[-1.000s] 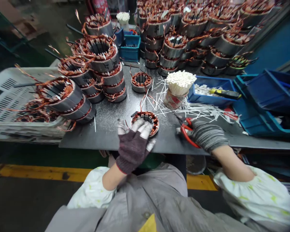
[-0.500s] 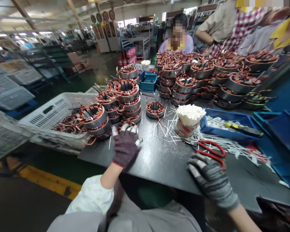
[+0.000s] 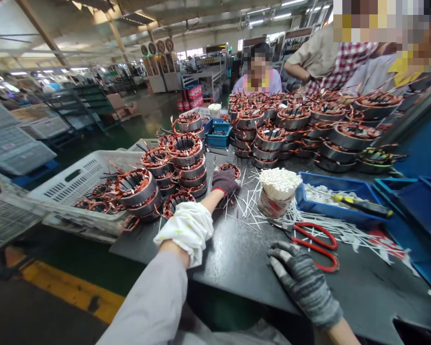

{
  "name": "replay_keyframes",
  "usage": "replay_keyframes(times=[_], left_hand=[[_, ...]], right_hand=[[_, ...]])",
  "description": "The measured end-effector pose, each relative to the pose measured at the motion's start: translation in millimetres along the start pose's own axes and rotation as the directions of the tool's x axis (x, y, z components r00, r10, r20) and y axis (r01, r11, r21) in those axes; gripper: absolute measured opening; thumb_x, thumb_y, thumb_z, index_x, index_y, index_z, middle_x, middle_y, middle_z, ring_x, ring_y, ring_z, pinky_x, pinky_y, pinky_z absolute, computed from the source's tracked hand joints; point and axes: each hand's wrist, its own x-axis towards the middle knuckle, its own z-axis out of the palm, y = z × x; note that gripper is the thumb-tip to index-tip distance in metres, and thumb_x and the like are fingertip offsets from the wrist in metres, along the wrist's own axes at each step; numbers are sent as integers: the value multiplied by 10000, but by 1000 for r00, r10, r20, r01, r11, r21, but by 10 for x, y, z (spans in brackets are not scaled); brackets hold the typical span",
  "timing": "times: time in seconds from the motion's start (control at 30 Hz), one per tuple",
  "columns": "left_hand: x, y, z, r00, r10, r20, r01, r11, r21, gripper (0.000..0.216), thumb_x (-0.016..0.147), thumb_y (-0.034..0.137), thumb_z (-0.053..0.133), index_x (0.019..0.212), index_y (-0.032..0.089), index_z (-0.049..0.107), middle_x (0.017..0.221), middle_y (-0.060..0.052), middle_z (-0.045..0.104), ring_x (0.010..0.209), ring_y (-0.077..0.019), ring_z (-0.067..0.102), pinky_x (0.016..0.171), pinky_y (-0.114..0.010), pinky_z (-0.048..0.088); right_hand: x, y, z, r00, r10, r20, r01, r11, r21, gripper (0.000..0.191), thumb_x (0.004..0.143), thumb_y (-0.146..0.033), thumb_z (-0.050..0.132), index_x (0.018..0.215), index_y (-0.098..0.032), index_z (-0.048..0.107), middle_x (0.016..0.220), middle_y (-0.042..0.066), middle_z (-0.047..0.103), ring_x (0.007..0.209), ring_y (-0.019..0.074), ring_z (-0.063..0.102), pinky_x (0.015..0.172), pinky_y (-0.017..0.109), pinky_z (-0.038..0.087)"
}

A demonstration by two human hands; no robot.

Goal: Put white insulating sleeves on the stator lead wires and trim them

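My left hand (image 3: 224, 182), in a dark maroon glove, reaches across the table with its fingers around the near side of a single motor stator (image 3: 233, 169) with copper windings. The hand covers most of that stator. My right hand (image 3: 303, 280), in a grey striped glove, rests on the table edge, fingers extended and holding nothing. Close to it lie red-handled scissors (image 3: 318, 230). Another stator (image 3: 177, 201) sits by my left sleeve, in front of a stack of stators (image 3: 192, 167).
Thin white sticks (image 3: 244, 203) lie scattered around a full tub of sticks (image 3: 276, 203). A blue tray (image 3: 345, 213) holds white pieces and a yellow-black cutter. More stators (image 3: 287, 129) are piled at the back. A white crate (image 3: 104, 167) stands left; co-workers are beyond the table.
My left hand has moved forward and right, from the near stator to the single stator farther back. The near stator is now uncovered. My right hand stays on the table edge.
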Motion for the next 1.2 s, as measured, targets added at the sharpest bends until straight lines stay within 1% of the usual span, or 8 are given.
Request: replay_keyframes(times=[0.2,0.57,0.7,0.8,0.9,1.0,1.1,1.2], left_hand=[[-711,-138,-341,992,64,111,-48,989,-142,434,882,572,538,966,196,738,876,-39,741,781,-196,670,717,-307,494],[-2070,-120,241,755,654,-40,-652,756,58,304,905,469,615,990,187,691,865,-88,722,921,-271,686,1150,-541,369],[-2055,-191,223,710,701,-75,-704,709,-35,440,874,442,679,1233,190,633,1098,-115,726,1134,-294,653,1205,-561,309],[-2101,-273,157,701,701,-132,-713,689,-129,486,945,419,572,1375,191,557,1287,-136,673,1290,-285,580,1229,-550,287],[-2223,-418,160,694,690,-206,-720,670,-183,463,1000,242,367,1443,237,501,1377,-93,638,1387,-224,504,1244,-520,268],[-2371,-518,235,669,714,-204,-739,669,-83,458,975,204,417,1406,281,550,1388,-59,641,1423,-237,466,1231,-534,275],[-2421,-450,275,731,649,-211,-672,738,-59,333,988,285,507,1291,304,643,1300,-46,699,1326,-231,567,1134,-461,406],[-2258,-286,226,877,407,-257,-459,867,-194,337,1018,406,449,1084,233,730,1052,-81,776,1014,-223,711,946,-398,508]], right_hand=[[19,9,-14,1000,-23,5,23,1000,-3,246,965,-355,546,1059,-229,735,1177,109,735,1072,295,701,977,517,565],[361,-673,-56,954,-285,89,290,956,-51,354,927,-384,611,1255,-273,685,1316,109,658,1263,294,549,1061,499,459],[614,-744,-31,996,94,3,-93,983,-160,288,958,-347,506,1037,-208,745,1273,126,674,1275,303,520,1136,513,351],[694,-581,1,899,438,15,-426,882,-200,366,966,-367,442,940,-141,730,1175,166,699,1156,301,587,1079,475,401],[652,-393,-9,822,540,182,-532,841,-94,381,920,-470,516,949,-148,718,1051,132,721,967,260,647,944,418,491],[576,-366,-172,805,592,-29,-592,806,6,463,866,-496,592,1119,-116,676,1108,158,695,971,267,645,903,426,513],[590,-573,-422,868,413,-274,-449,890,-80,384,941,-347,497,1214,-126,653,1259,190,639,1195,308,570,1030,489,447],[712,-852,-532,993,8,117,7,992,-125,327,955,-290,503,1207,-202,692,1330,127,631,1292,308,506,1102,500,384]])
